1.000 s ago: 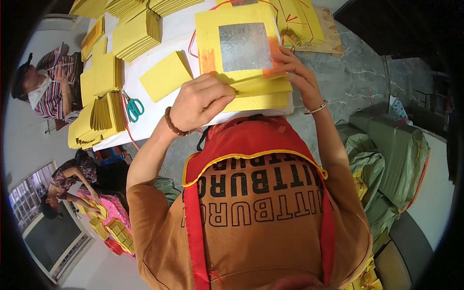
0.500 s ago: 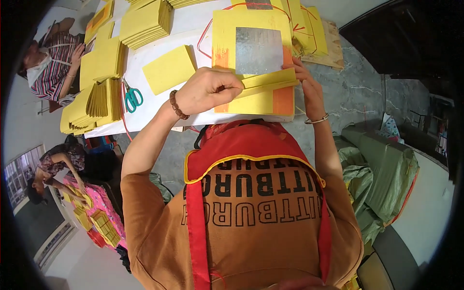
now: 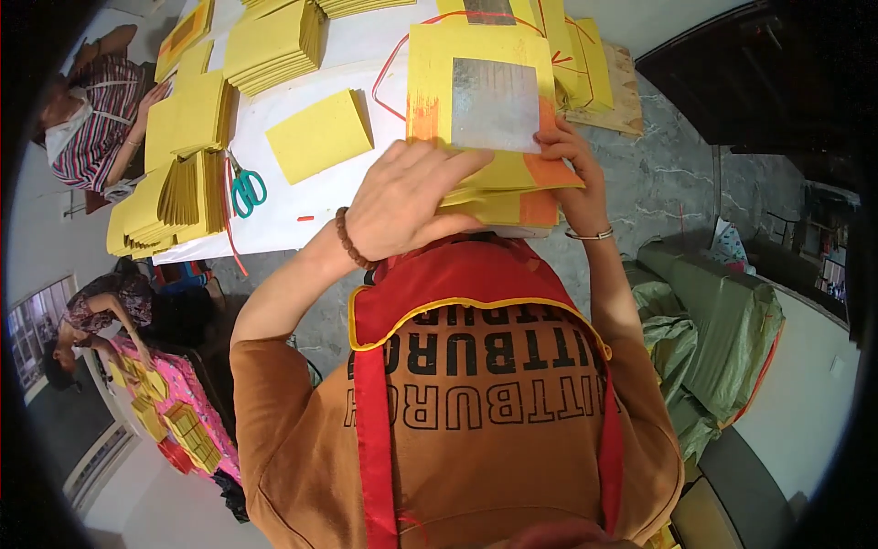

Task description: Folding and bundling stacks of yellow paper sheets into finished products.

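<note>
A yellow paper sheet with a silver-grey square [image 3: 495, 105] and orange side bands lies at the table's near edge on other yellow paper. Its near part is folded up into a flap [image 3: 526, 174]. My left hand [image 3: 407, 197] rests on the flap's left end, fingers stretched out and thumb apart. At the flap's right end, my right hand [image 3: 576, 165] is closed on the paper edge, fingers curled over it; its thumb is mostly hidden. A folded yellow paper [image 3: 318, 135] lies to the left, apart from both hands.
Green-handled scissors [image 3: 247, 190] and stacks of folded yellow paper [image 3: 187, 114] lie on the white table. Red string [image 3: 389, 78] loops near the sheet. One person [image 3: 96, 137] sits at the far left; another [image 3: 110, 302] works at a pink-covered table. Green-wrapped bundles [image 3: 722, 320] stand right.
My left hand has gone from a closed pinch on the narrow fold to stretched fingers over the flap. The fold has opened wider, with my right hand still at its right end.
</note>
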{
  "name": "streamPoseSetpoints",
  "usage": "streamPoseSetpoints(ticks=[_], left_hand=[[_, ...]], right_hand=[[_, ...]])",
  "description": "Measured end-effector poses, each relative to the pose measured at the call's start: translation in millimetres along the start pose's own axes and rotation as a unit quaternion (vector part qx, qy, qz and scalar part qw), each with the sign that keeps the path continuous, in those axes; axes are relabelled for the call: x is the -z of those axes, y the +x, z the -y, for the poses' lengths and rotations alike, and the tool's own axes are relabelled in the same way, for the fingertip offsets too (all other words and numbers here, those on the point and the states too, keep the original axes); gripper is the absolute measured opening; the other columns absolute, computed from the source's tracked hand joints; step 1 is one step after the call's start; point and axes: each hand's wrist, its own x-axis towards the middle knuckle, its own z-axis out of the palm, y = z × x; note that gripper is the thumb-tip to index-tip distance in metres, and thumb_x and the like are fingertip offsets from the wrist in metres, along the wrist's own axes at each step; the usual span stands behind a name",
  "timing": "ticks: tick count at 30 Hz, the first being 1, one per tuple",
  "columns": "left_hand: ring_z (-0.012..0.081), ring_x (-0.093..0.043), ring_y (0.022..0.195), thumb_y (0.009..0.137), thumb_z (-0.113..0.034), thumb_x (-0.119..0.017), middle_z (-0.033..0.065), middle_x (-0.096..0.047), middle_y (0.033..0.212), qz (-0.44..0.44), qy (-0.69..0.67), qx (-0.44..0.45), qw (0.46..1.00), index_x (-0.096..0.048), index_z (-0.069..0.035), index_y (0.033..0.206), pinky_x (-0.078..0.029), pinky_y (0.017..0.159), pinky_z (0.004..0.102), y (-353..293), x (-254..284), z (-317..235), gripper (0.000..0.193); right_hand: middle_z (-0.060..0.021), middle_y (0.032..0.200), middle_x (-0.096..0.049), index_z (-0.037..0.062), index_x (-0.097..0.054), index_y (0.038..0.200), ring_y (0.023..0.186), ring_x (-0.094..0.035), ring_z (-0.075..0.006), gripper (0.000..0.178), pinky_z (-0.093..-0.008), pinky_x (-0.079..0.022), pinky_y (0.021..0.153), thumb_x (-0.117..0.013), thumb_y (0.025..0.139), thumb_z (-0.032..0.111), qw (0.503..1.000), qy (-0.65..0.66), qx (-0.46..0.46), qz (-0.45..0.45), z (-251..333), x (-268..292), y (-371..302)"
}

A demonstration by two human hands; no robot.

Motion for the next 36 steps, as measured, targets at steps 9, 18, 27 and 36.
streamPoseSetpoints(ticks=[9, 18, 27, 36], left_hand=[[0.0310, -0.046, 0.100, 0.063, -0.006, -0.066, 0.0105, -0.052, 0.114, -0.167, 0.020, 0.023, 0.986, -0.048, -0.007, 0.121, -0.036, 0.084, 0.0393, -9, -21, 43, 0.061], [0.0206, -0.049, 0.091, 0.069, -0.004, -0.053, 0.0036, -0.055, 0.110, -0.149, 0.277, -0.046, 0.948, -0.059, -0.016, 0.109, -0.036, 0.077, 0.0325, -7, -1, 31, 0.042], [0.0227, -0.057, 0.085, 0.069, -0.013, -0.058, 0.0073, -0.061, 0.095, -0.086, 0.063, -0.020, 0.994, -0.060, -0.007, 0.097, -0.044, 0.072, 0.0319, -35, -10, 17, 0.028], [0.0128, -0.059, 0.068, 0.088, -0.016, -0.054, 0.0120, -0.063, 0.081, -0.100, -0.303, 0.295, 0.901, -0.045, 0.001, 0.118, -0.046, 0.062, 0.0273, -9, -15, 40, 0.035]], right_hand=[[-0.0062, 0.109, -0.059, 0.0072, -0.057, 0.089, 0.122, -0.041, -0.0283, 0.021, -0.0393, -0.030, 0.102, -0.063, 0.070, 0.000, 0.999, 0.047, 0.006, -0.022, -6, -6, -2], [-0.0073, 0.111, -0.059, 0.0112, -0.057, 0.088, 0.118, -0.045, -0.0301, 0.020, -0.0418, -0.030, 0.098, -0.068, 0.071, 0.012, 0.990, -0.093, 0.109, 0.000, 28, 18, 13], [-0.0037, 0.108, -0.062, 0.0143, -0.054, 0.097, 0.106, -0.056, -0.0229, 0.027, -0.0404, -0.028, 0.095, -0.066, 0.073, 0.016, 0.980, -0.057, 0.069, 0.178, 36, 20, -15], [-0.0068, 0.096, -0.064, 0.0044, -0.056, 0.112, 0.080, -0.059, -0.0187, 0.036, -0.0285, -0.042, 0.071, -0.064, 0.077, 0.006, 0.950, 0.233, -0.161, -0.134, 62, -19, 10]])
